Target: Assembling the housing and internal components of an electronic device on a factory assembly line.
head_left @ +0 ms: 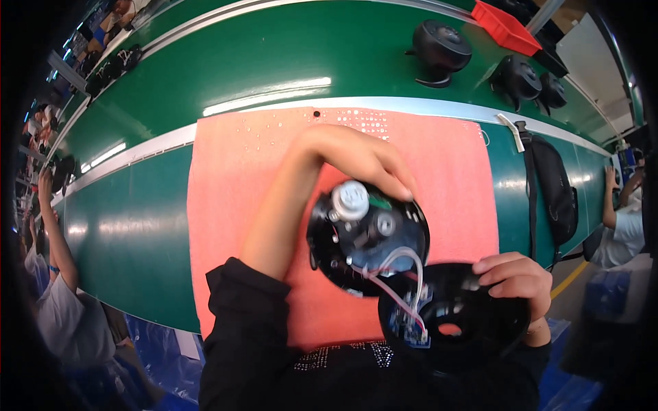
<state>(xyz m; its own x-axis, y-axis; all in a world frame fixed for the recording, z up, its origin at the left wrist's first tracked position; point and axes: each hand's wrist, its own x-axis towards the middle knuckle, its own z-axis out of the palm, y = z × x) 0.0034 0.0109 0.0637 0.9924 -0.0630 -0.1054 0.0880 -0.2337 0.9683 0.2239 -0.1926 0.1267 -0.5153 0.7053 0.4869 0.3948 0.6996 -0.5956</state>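
Observation:
My left hand (360, 159) arches over the far side of a round black housing (322, 236), fingers closed on its rim at the right. Inside it sit a white-grey cylindrical part (350, 200), a dark round part (384, 224) and some green board. My right hand (515, 277) grips the edge of a black bowl-shaped cover (473, 342), thumb hidden behind it. The cover is tilted, its inside showing a hole and a small blue circuit board (406, 327). Pale and pinkish wires (410, 255) run between both halves, which overlap near the middle.
Under my hands lies a pink foam mat (229, 198) with small screws (373, 122) at its far edge. Assembled black round units (442, 53) and a red tray (506, 29) stand on the green bench (274, 61). A black bag (552, 185) lies right. Co-workers sit at both sides.

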